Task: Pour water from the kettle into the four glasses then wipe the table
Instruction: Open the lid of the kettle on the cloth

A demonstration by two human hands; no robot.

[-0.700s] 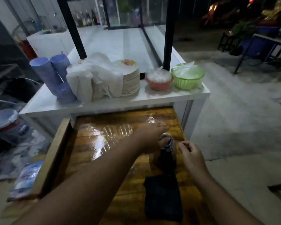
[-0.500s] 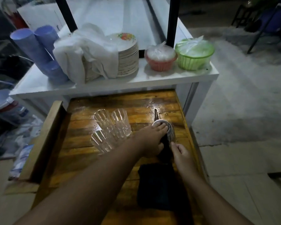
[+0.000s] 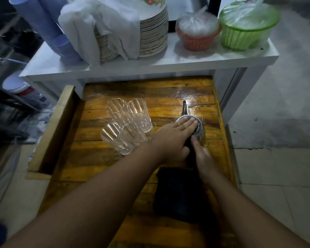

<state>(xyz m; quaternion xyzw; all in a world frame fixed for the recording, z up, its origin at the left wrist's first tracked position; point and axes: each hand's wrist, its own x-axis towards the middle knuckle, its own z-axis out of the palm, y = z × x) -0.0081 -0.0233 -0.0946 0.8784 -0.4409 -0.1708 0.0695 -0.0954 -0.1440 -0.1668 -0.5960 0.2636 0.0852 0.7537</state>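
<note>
- I see the kettle [image 3: 198, 127] standing on the wooden worktop [image 3: 150, 90], toward its right edge, its thin spout pointing away from me toward the white shelf [image 3: 168, 63].
- My left hand [image 3: 172, 138] lies flat across the kettle's top, fingers [image 3: 186, 122] stretched out and pressing on the perforated lid rather than curled around anything.
- My right hand [image 3: 203, 158] sits at the near side of the kettle, around its dark handle; the index finger touches the metal body, but the left hand hides the rest, so I cannot tell whether the grip is closed.
- The glasses [image 3: 127, 124] stand clustered just left of the kettle, touching one another. Three show clearly; my left forearm crosses the near right of the cluster, where a fourth only partly shows. They look empty.
- A dark folded cloth [image 3: 177, 194] lies on the worktop nearer me, just below my hands, partly under my right forearm.
- The boards around the spout shine wet.
- On the shelf behind: a stack of blue cups [image 3: 50, 27] at left, a stack of plates [image 3: 150, 27] draped with a white cloth [image 3: 106, 24], then a red basket [image 3: 198, 34] and a green basket [image 3: 247, 27], both covered in clear plastic.
- A wooden board [image 3: 52, 131] runs along the worktop's left side; a white tub [image 3: 23, 90] sits on the floor beyond it.
</note>
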